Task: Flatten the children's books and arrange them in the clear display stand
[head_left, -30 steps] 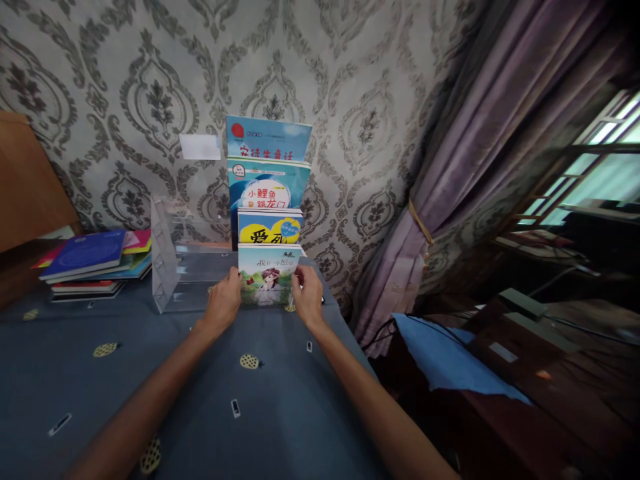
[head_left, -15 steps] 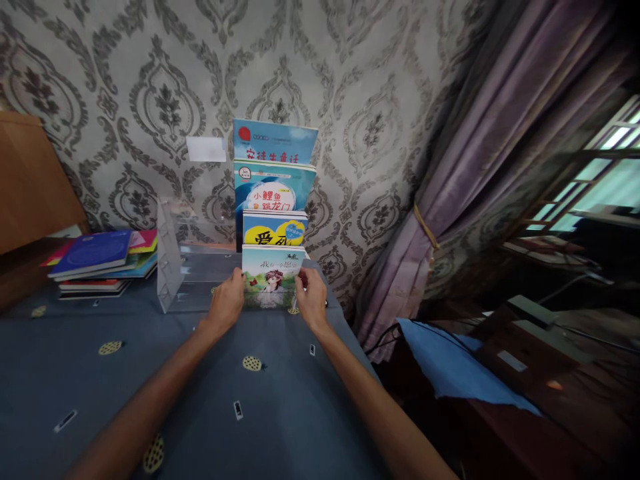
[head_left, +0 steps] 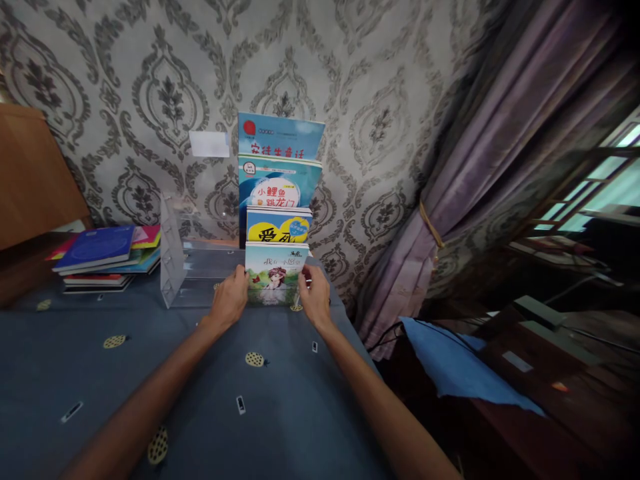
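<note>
A picture book (head_left: 273, 280) with a girl on a green and pale-blue cover stands in the front row of a clear acrylic stepped rack (head_left: 173, 267). My left hand (head_left: 230, 297) is closed on its left edge, and my right hand (head_left: 316, 297) grips the right edge with bent fingers. Behind it, rising in steps, are a yellow-and-blue book (head_left: 257, 230), a teal book with a white oval (head_left: 280, 180) and a light-blue book with red lettering (head_left: 283, 133). The rack's left part holds no books. Its right side is mostly hidden by the books and my right hand.
A pile of books (head_left: 97, 250) lies left of the rack on the blue-grey tablecloth (head_left: 200, 400). Patterned wallpaper (head_left: 380, 127) rises close behind. A purple curtain (head_left: 430, 193) hangs to the right, beside a blue cloth (head_left: 450, 360) and a dark box (head_left: 530, 353).
The view has shifted slightly, so everything sits a little further right and higher. Both hands stay at the sides of the front book, which has barely moved.
</note>
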Action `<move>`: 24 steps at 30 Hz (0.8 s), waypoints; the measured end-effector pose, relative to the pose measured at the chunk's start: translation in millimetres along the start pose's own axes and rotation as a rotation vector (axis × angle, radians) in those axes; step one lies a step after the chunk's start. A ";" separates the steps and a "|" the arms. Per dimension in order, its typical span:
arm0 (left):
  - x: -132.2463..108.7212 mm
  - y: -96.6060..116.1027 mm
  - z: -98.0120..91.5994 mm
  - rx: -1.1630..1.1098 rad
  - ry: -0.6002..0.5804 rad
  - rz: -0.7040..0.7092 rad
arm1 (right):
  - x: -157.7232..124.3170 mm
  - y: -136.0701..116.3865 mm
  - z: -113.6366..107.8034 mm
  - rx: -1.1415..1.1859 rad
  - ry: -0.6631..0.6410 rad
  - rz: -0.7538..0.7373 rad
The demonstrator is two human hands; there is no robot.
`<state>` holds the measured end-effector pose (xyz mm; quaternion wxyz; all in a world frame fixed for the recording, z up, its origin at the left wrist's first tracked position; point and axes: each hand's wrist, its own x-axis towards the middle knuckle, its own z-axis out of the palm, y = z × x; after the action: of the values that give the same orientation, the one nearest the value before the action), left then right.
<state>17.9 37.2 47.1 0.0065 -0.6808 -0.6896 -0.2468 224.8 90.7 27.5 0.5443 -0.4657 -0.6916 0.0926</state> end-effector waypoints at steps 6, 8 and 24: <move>0.2 -1.1 4.3 0.031 -0.003 0.001 | -0.4 3.0 1.0 -0.033 -0.007 0.010; 0.3 -1.3 5.5 0.044 0.003 0.000 | 0.0 2.9 0.9 -0.049 -0.003 0.006; -7.4 4.6 0.3 0.071 -0.015 -0.011 | -1.4 -9.9 -6.1 -0.007 -0.024 0.034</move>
<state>22.9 30.1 45.8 0.0243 -0.6781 -0.7017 -0.2172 224.6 81.9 35.3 0.5327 -0.4783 -0.6903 0.1049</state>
